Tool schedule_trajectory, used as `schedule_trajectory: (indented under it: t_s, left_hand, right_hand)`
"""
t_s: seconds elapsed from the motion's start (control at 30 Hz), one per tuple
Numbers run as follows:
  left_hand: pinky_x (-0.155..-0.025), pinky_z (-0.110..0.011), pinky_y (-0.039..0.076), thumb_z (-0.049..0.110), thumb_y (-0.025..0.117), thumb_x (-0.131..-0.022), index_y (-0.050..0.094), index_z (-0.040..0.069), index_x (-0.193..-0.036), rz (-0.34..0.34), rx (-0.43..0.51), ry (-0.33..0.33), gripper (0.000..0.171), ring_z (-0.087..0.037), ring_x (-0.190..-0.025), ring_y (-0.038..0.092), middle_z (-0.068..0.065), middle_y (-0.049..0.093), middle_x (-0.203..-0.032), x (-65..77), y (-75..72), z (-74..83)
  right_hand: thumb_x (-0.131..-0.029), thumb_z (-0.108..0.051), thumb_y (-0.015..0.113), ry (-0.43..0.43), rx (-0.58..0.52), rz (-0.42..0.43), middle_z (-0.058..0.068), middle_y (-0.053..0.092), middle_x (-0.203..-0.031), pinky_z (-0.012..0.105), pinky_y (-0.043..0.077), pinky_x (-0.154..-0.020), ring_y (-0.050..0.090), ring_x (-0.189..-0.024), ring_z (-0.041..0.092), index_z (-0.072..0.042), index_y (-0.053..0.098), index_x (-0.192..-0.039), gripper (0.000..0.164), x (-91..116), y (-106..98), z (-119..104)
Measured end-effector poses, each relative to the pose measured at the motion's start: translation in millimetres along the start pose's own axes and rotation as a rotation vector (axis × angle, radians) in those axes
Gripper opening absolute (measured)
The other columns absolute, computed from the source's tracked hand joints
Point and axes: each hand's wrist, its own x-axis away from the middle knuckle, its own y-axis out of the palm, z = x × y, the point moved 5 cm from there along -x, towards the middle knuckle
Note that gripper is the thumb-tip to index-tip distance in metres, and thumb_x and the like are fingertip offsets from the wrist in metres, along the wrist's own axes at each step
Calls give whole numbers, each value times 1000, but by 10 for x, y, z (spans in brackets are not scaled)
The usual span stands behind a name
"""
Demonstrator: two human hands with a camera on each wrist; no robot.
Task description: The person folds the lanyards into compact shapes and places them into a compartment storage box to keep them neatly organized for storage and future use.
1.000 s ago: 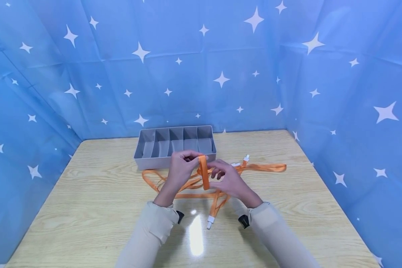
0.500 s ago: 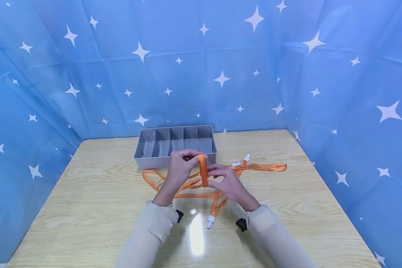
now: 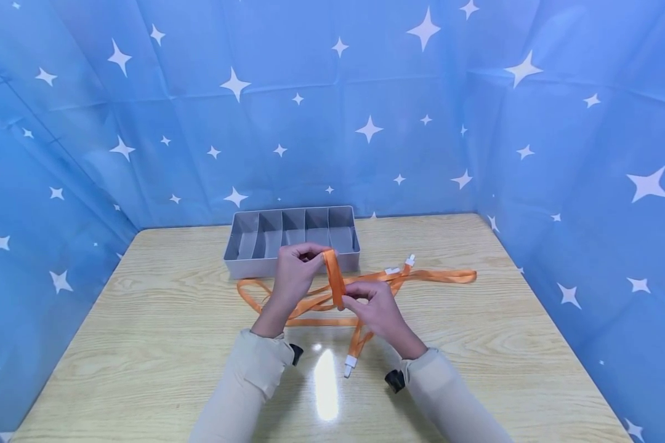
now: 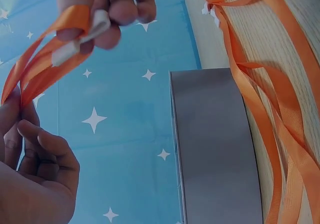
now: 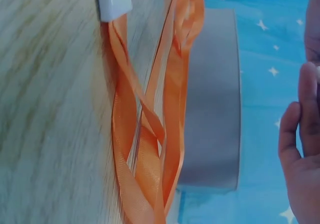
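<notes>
Left hand (image 3: pixel 295 274) pinches the top, right hand (image 3: pixel 378 306) the lower end of a silky, flat-folded orange ribbon (image 3: pixel 334 278), near a smooth grey five-slot box (image 3: pixel 253 268)

Curtained booth, blue starry drapes (image 3: pixel 288 123) on three sides of a table (image 3: pixel 144 344)

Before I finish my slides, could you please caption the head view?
Left hand and right hand pinching a looped orange lanyard above other lanyards, a grey five-compartment organizer behind.
</notes>
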Motion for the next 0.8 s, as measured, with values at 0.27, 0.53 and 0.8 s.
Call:
schedule_trajectory:
  t_s: [0.27, 0.53, 0.8]
  left_hand:
    - [-52, -22, 43, 25, 72, -80, 74, 6, -85, 14, 10, 29, 19, -30, -65, 53, -5, 68, -78, -41, 4, -141]
    - [-52, -23, 43, 23, 71, -81, 74, 8, -84, -15, -10, 45, 15, -29, -63, 52, -4, 68, -78, -22, 34, -151]
    - [-52, -22, 41, 17, 72, -81, 74, 4, -84, -53, -39, 9, 13, -24, -63, 52, -7, 67, -77, 18, 66, -65]
  right_hand:
    - [-85, 2, 62, -35, -27, -4, 12, 68, -75, 35, 51, -73, 65, -68, 32, 2, 66, -96, 12, 34, -2, -33]
    - [-84, 8, 58, 3, -63, -91, 17, 65, -73, 35, 51, -73, 65, -66, 26, 2, 39, -134, 53, 35, 7, -47]
    - [-87, 6, 55, 79, -59, -268, 14, 66, -79, 36, 54, -63, 64, -66, 29, 7, 48, -128, 42, 21, 14, -43]
